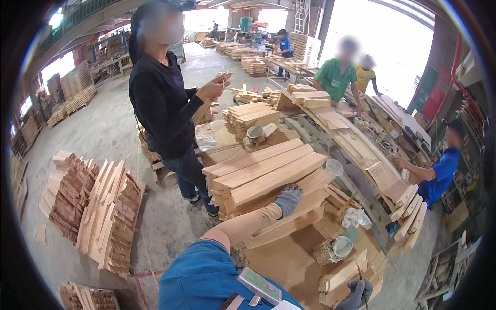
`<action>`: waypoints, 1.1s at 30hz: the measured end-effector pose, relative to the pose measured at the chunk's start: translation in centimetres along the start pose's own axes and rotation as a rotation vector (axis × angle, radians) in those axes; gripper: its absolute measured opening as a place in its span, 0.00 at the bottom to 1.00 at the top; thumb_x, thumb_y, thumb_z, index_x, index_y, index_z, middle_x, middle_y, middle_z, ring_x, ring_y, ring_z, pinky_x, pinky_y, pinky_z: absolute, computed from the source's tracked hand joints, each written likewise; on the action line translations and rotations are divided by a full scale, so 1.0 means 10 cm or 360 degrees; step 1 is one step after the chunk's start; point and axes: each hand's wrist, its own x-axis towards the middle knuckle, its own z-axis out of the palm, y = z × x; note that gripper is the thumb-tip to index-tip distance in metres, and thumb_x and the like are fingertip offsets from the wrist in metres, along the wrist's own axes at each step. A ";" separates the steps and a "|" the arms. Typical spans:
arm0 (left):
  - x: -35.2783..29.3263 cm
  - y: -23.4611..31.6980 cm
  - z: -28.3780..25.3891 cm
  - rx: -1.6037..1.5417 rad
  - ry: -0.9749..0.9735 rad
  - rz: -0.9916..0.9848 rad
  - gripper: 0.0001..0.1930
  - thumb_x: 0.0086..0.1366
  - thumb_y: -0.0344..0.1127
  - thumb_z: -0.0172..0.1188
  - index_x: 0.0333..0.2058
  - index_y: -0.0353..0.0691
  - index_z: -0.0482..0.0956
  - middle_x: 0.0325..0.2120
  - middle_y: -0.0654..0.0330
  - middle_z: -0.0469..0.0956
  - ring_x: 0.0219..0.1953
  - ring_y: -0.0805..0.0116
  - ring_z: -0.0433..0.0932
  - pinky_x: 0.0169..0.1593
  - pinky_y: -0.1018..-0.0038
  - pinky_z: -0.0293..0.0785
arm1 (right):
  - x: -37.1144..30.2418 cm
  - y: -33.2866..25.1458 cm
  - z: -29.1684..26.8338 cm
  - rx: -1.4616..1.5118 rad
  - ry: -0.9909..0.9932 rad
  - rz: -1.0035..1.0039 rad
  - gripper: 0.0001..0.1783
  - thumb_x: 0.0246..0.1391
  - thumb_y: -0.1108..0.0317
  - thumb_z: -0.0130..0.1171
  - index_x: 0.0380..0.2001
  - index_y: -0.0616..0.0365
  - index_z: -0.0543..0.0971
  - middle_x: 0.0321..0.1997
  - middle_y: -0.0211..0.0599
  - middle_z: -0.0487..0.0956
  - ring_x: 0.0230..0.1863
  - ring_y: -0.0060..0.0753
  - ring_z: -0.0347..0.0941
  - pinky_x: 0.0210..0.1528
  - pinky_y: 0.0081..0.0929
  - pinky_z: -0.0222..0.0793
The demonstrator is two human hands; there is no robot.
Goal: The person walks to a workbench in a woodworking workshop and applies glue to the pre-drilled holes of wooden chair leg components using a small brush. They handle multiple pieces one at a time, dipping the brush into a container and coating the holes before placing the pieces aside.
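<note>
In the head view, a card badge [260,285] with green and pink patches hangs on the wearer's blue top; its print is too small to read. A pale tag [336,82] on a co-worker's green shirt [325,74] is likewise illegible.

Three tubs show: a round tub [342,247] near the right edge of the brown surface [279,253], a clear tub [334,167] just beyond the right end of the board stack [258,175], and a small tub [254,133] past the stack's far edge; their contents cannot be made out.

The gloved left hand [289,200] lies open, palm down, on a board [316,181] along the stack's near side. The gloved right hand [356,294] is closed around a thin stick [359,267], beside the wood pieces [336,281] at the surface's near right corner
</note>
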 end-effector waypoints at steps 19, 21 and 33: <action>-0.12 0.06 0.06 -0.0146 -0.0042 -0.0046 0.32 0.52 0.35 0.52 0.57 0.32 0.61 0.59 0.45 0.59 0.61 0.47 0.59 0.64 0.56 0.51 | 0.09 0.23 -0.10 0.0258 0.0070 -0.0017 0.04 0.55 0.75 0.50 0.32 0.64 0.72 0.25 0.34 0.73 0.27 0.23 0.70 0.33 0.21 0.69; -0.16 0.11 0.01 -0.0190 -0.0084 -0.0081 0.33 0.51 0.38 0.55 0.57 0.32 0.61 0.59 0.45 0.60 0.61 0.48 0.60 0.63 0.58 0.54 | 0.09 0.23 -0.11 0.0289 0.0063 -0.0011 0.04 0.55 0.75 0.50 0.32 0.64 0.73 0.25 0.34 0.74 0.27 0.23 0.70 0.34 0.21 0.69; -0.08 0.31 -0.21 -0.0238 0.0322 0.0013 0.41 0.51 0.49 0.57 0.59 0.28 0.56 0.61 0.41 0.54 0.65 0.45 0.49 0.67 0.58 0.40 | 0.14 0.28 -0.12 0.0270 0.0104 -0.0103 0.04 0.56 0.75 0.50 0.34 0.64 0.73 0.27 0.36 0.74 0.27 0.25 0.72 0.33 0.22 0.71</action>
